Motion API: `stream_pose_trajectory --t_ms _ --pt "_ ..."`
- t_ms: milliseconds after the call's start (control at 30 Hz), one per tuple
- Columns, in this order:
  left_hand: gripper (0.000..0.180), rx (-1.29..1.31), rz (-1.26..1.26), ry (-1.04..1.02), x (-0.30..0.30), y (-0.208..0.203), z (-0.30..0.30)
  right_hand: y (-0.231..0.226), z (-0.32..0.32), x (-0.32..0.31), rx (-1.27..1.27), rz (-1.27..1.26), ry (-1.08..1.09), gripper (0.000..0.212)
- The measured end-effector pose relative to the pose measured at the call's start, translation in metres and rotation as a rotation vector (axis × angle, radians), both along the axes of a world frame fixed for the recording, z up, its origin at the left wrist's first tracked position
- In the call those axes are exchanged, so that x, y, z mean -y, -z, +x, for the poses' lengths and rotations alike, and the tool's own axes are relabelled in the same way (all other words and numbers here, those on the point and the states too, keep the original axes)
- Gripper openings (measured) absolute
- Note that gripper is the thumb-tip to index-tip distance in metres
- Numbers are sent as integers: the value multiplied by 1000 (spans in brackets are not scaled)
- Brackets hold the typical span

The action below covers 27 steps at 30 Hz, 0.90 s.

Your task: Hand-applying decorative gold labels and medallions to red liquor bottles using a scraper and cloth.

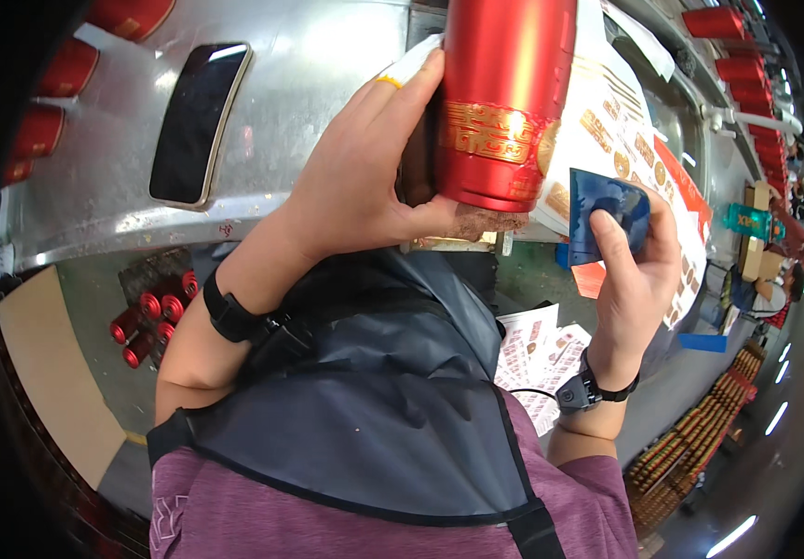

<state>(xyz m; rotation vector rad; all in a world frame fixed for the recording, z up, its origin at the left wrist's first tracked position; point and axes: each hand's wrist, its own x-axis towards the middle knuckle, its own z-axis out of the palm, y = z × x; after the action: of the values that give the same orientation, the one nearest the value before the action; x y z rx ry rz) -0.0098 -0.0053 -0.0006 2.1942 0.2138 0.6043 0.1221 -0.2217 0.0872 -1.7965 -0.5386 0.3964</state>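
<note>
The left hand (360,168), half curled, holds the red bottle (506,79) at its left side and base, some fingers perhaps hidden; the bottle's long axis runs near to far. Just right, apart, the right hand (635,279) pinches a blue sheet (586,193).

At eleven o'clock, the tabletop (295,98) left a passage. The phone (201,126) obstructed ten; the red cylinder (506,65) blocked one.

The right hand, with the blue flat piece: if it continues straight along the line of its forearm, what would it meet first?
Probably the white sheet with gold labels, just beyond the right hand and its blue flat piece; depth is unclear.
</note>
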Motion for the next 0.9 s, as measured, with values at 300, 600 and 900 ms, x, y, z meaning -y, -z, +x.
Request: stream_pose_trajectory --t_ms 300,600,900 --pt "110 164 258 -38 19 -20 17 15 -4 0 57 65 -8 26" --pt "98 225 289 -39 17 -20 23 -1 -17 -13 881 -27 -388 43" --pt "103 248 293 -51 12 -12 25 1 -7 -15 861 -16 -434 39"
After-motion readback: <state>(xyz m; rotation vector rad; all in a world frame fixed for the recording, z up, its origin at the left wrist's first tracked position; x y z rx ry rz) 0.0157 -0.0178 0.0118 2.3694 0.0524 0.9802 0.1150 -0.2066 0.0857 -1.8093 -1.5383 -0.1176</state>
